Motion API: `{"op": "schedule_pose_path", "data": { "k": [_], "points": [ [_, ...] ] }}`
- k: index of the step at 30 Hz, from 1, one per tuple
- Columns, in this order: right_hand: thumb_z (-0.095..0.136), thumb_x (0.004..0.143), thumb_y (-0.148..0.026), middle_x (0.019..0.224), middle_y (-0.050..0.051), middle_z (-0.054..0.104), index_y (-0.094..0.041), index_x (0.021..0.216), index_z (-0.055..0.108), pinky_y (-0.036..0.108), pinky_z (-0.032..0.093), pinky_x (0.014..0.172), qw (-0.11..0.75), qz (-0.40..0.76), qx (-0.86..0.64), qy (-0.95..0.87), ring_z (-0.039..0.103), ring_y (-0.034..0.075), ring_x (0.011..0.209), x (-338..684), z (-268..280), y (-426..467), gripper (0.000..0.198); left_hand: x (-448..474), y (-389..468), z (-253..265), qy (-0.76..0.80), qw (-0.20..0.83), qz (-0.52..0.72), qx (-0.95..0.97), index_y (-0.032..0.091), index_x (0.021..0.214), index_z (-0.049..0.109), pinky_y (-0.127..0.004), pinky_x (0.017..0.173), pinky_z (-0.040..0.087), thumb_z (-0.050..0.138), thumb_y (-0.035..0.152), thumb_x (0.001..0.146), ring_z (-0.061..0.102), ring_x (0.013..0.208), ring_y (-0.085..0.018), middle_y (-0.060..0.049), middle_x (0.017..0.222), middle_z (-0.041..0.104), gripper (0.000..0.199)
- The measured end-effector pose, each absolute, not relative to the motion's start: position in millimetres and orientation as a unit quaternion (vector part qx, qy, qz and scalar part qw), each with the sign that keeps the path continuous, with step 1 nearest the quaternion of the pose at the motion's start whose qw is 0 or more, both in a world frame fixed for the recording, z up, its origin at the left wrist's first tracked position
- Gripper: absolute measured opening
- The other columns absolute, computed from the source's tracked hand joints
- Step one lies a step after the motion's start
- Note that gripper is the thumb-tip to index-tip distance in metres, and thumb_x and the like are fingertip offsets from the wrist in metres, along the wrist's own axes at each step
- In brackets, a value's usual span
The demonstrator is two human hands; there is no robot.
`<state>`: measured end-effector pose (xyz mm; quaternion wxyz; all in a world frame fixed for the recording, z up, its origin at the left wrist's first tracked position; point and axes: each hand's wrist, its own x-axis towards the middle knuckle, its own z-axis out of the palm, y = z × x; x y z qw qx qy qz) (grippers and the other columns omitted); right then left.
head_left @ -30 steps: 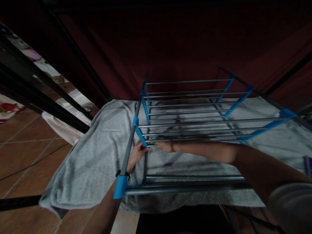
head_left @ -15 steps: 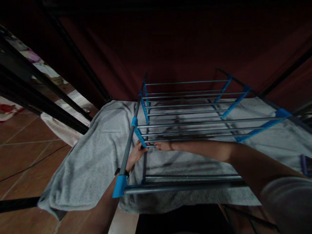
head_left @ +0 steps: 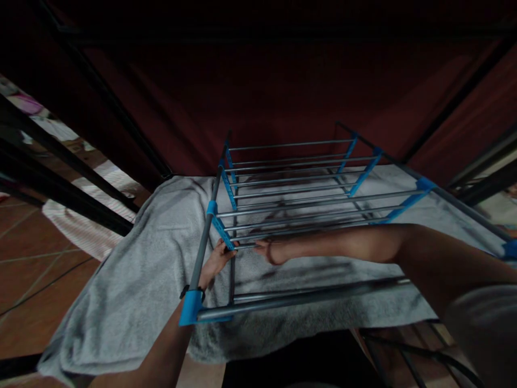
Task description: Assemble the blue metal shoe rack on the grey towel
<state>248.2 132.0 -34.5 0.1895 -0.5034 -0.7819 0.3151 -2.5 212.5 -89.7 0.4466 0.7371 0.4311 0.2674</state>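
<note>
Rack (head_left: 307,204) sits on gray blanket (head_left: 161,258), L hand (head_left: 218,261) w/ fingers curled round low end of blue bracket (head_left: 223,233), prob. to brace it b/c R hand (head_left: 272,251) has fingers narrow, holding the rod (head_left: 245,246) just beside.

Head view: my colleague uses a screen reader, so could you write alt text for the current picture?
A person's left hand holds the lower end of a blue bracket on a metal rack, while the right hand is at a thin rod beside it. The rack rests on a gray blanket before a dark red panel.
</note>
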Motion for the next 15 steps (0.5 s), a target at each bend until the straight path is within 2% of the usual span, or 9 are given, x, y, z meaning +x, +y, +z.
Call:
{"op": "schedule_pose_path", "data": {
  "k": [3,6,9,11,12,15],
  "points": [
    [0.076,0.054,-0.01,0.097,0.001,0.07,-0.021,0.086,0.072,0.029,0.052,0.077,0.147,0.365,-0.477,-0.786,0.064,0.018,0.08,280.9,-0.2,112.5,0.035,-2.2,213.7,-90.9,0.428,0.443,0.28,0.737,0.019,0.09,0.068,-0.043,0.097,0.05,0.067,0.035,0.072,0.057,0.1,-0.023,-0.006,0.103,0.056,0.024],
    [0.083,0.062,-0.026,0.098,0.001,0.072,-0.022,0.091,0.075,0.031,0.054,0.083,0.187,0.418,-0.457,-0.763,0.067,0.02,0.091,327.3,70.3,77.1,0.031,-3.9,217.7,-93.0,0.424,0.435,0.285,0.742,0.018,0.09,0.068,-0.047,0.1,0.049,0.068,0.041,0.071,0.058,0.101,-0.026,-0.008,0.102,0.059,0.03],
    [0.083,0.069,-0.042,0.104,0.002,0.073,-0.021,0.105,0.076,0.033,0.056,0.085,0.235,0.465,-0.507,-0.686,0.068,0.02,0.098,382.9,166.2,20.2,0.042,-7.4,225.4,-92.3,0.426,0.433,0.28,0.743,0.018,0.09,0.069,-0.049,0.102,0.048,0.071,0.05,0.067,0.06,0.103,-0.028,-0.009,0.101,0.063,0.04],
    [0.08,0.075,-0.044,0.111,0.004,0.072,-0.02,0.113,0.074,0.037,0.055,0.088,0.284,0.43,-0.59,-0.622,0.067,0.021,0.104,422.2,221.2,-24.9,0.046,-7.8,230.0,-88.0,0.44,0.438,0.269,0.737,0.018,0.091,0.069,-0.05,0.102,0.048,0.074,0.057,0.062,0.061,0.103,-0.029,-0.01,0.101,0.067,0.049],
    [0.077,0.078,-0.045,0.113,0.005,0.071,-0.02,0.116,0.073,0.037,0.055,0.088,0.335,0.382,-0.63,-0.588,0.067,0.02,0.104,442.8,240.0,-47.6,0.045,-6.7,231.1,-84.1,0.449,0.438,0.264,0.733,0.018,0.091,0.07,-0.05,0.103,0.048,0.075,0.061,0.059,0.062,0.104,-0.03,-0.01,0.102,0.068,0.054],
    [0.066,0.09,-0.046,0.118,0.008,0.071,-0.025,0.123,0.069,0.039,0.052,0.089,0.453,0.244,-0.71,-0.48,0.067,0.017,0.107,509.2,251.2,-109.5,0.04,0.5,226.4,-65.5,0.487,0.431,0.256,0.715,0.019,0.091,0.07,-0.05,0.104,0.048,0.077,0.07,0.048,0.064,0.104,-0.032,-0.009,0.101,0.072,0.067]
  ]
}}
